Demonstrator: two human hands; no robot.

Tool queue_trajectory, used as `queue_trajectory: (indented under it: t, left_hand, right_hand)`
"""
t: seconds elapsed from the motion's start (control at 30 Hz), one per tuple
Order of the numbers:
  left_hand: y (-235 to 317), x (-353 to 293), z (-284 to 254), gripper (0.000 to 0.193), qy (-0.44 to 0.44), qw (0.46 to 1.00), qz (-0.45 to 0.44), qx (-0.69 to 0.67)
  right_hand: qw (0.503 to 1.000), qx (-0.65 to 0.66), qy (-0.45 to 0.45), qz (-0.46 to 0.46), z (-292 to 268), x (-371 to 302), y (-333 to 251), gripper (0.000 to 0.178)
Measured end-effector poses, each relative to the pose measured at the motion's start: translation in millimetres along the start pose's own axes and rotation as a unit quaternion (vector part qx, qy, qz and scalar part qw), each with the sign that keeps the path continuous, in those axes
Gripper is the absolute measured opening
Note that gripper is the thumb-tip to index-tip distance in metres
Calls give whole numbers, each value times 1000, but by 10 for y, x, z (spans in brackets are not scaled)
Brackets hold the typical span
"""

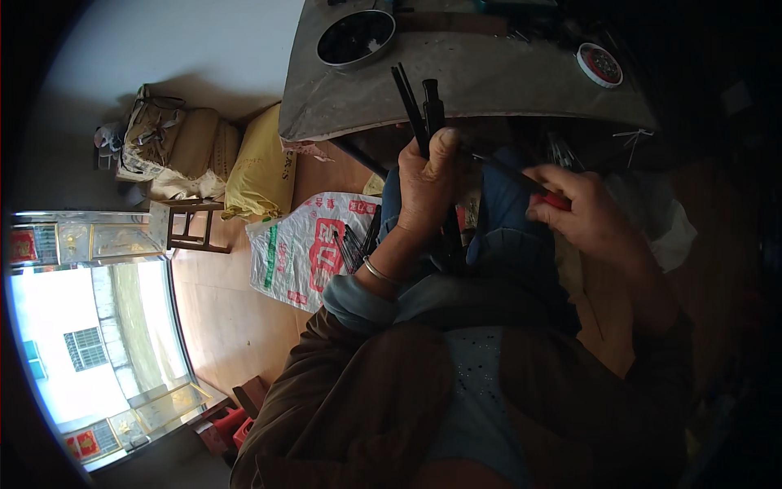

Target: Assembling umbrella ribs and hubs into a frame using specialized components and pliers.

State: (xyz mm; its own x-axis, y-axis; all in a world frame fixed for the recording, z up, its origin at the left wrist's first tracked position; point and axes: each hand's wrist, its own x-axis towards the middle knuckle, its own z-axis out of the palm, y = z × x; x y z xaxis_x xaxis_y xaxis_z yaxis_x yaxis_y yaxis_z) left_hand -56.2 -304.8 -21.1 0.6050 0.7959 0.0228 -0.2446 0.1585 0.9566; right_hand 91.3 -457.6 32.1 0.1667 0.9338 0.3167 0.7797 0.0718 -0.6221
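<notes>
A grey-topped table [481, 73] is seen beyond the blue-trousered lap [521, 248]. Above the lap, slender black rods [413, 114] are clamped in the left hand [428, 175]; apart from it, a thin dark tool with a red handle [515, 174] is gripped in the right hand [585, 210].

brown jacket [350, 391] | grey-blue speckled top [472, 407] | grey-blue left cuff [356, 307] | blue trousers [517, 216] | silvery left-wrist bangle [379, 273]

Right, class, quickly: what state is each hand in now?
Left hand: closed, holding black rod-like pieces.
Right hand: closed, holding a red-handled tool.
</notes>
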Motion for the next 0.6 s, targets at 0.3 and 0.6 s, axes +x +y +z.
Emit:
queue_trajectory:
  t: [0.3, 0.6]
  left_hand:
    - [309, 45, 32, 32, -103, 994, -33, -17]
    - [225, 30, -51, 54, -58, 996, -45, -43]
  right_hand:
    - [736, 418, -427, 318, -135, 69, 194, 22]
    - [671, 594, -273, 349, -5, -148, 56, 16]
